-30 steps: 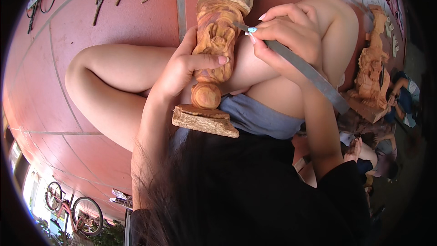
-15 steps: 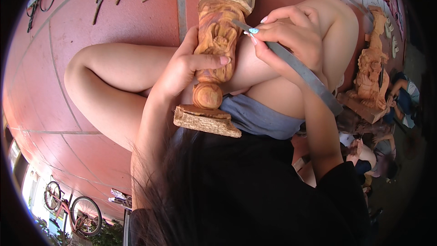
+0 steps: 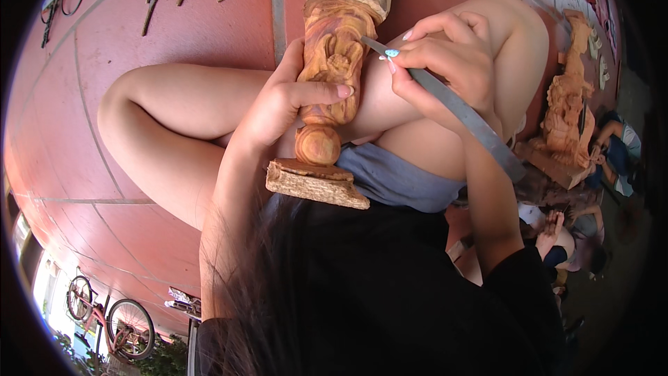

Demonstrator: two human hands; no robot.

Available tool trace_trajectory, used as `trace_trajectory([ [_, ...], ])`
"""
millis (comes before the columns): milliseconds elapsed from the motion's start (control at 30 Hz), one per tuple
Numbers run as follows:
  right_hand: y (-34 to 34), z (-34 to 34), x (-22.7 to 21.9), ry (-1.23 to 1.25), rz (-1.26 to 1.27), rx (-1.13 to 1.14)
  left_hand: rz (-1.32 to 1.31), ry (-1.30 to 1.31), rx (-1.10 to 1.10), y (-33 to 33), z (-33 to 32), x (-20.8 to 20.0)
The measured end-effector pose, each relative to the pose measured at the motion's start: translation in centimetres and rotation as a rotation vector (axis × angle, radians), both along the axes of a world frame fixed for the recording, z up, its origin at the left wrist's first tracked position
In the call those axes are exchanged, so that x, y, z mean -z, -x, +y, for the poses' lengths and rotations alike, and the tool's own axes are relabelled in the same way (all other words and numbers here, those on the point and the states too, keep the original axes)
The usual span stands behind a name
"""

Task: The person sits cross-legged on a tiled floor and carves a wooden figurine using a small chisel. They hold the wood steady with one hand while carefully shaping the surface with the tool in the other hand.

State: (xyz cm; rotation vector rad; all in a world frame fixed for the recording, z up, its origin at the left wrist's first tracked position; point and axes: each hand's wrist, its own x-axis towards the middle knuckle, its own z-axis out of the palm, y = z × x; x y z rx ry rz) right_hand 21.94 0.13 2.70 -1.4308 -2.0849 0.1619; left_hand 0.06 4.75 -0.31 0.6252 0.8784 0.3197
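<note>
A carved wooden figure (image 3: 332,69) with reddish-brown grain lies across my lap, its rough pale end pointing away and its round knob and rough-edged base toward me. My left hand (image 3: 289,94) is closed around its middle, the thumb on top of the carving and the other fingers hidden beneath. My right hand (image 3: 445,63) grips a long, flat grey metal carving blade (image 3: 463,111) between thumb and fingers. The blade's narrow tip is at the right edge of the carving; I cannot tell whether it touches. Its wide end extends back past my right wrist.
Several small dark tools or scraps (image 3: 153,8) lie on the red tiled floor (image 3: 62,125) at the far left. A larger wood carving (image 3: 567,111) stands at the right, with other people (image 3: 581,237) near it. A bicycle (image 3: 115,327) is at the lower left.
My right hand and the blade have shifted slightly right and toward me, moving the tip from the carving's surface to its edge. The figure and my left hand stay nearly still.
</note>
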Motion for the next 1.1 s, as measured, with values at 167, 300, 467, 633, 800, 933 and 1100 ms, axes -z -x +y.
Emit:
trace_trajectory([
  [167, -0.2, 0.1, 0.6, -0.039, 0.016, 0.021, -0.016, 0.033, -0.018, -0.1, 0.0, -0.3],
  [300, 0.1, 0.4, 0.2, -0.06, 0.048, 0.033, -0.021, 0.024, -0.026, -0.1, -0.1, -0.4],
  [467, 0.3, 0.6, 0.4, -0.108, 0.037, 0.005, -0.019, 0.021, -0.025, -0.2, -0.1, -0.1],
  [633, 0.5, 0.7, 0.5, -0.107, 0.024, -0.008, -0.013, 0.003, -0.037, -0.4, -0.3, -0.1],
  [800, 0.3, 0.5, 0.7, -0.089, 0.003, -0.015, -0.026, 0.016, -0.047, -0.3, -0.4, 0.3],
  [933, 0.3, 0.5, 0.6, -0.079, 0.01, -0.008, -0.024, 0.008, -0.046, -0.2, -0.4, 0.2],
  [1100, 0.3, 0.5, 0.7, -0.034, 0.021, 0.005, -0.015, 0.031, -0.053, -0.3, -0.4, 0.0],
])
